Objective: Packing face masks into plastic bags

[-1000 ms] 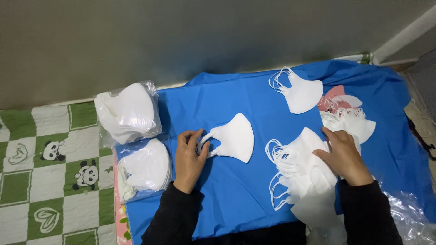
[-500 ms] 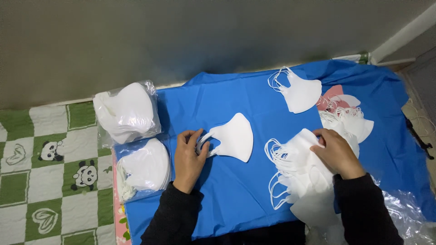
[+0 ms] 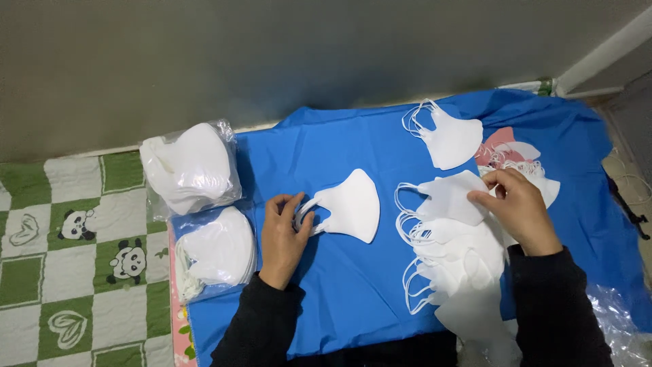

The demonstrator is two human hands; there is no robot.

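A blue cloth (image 3: 353, 299) is spread over the floor and serves as the landmark for everything else. Near its middle a single white mask (image 3: 353, 205) is laid flat, and its ear loops are pinched at the mask's left end by the fingers of the left hand (image 3: 284, 234), which rests palm down on the cloth. Toward the right part of the cloth a fanned pile of masks (image 3: 455, 265) is spread, loops pointing left; the top mask (image 3: 451, 197) of that pile is gripped at its right edge between thumb and fingers of the right hand (image 3: 519, 211). Both arms are covered by dark sleeves (image 3: 564, 306). At the far edge of the cloth, above the pile, another mask (image 3: 451, 139) is set alone, with a few more masks (image 3: 536, 173) just beside it on a pink patch. Off the cloth's left edge two clear bags of masks are placed, the upper bag (image 3: 190, 166) touching the lower bag (image 3: 217, 251), both partly on a green and white checked mat (image 3: 68, 272) printed with pandas
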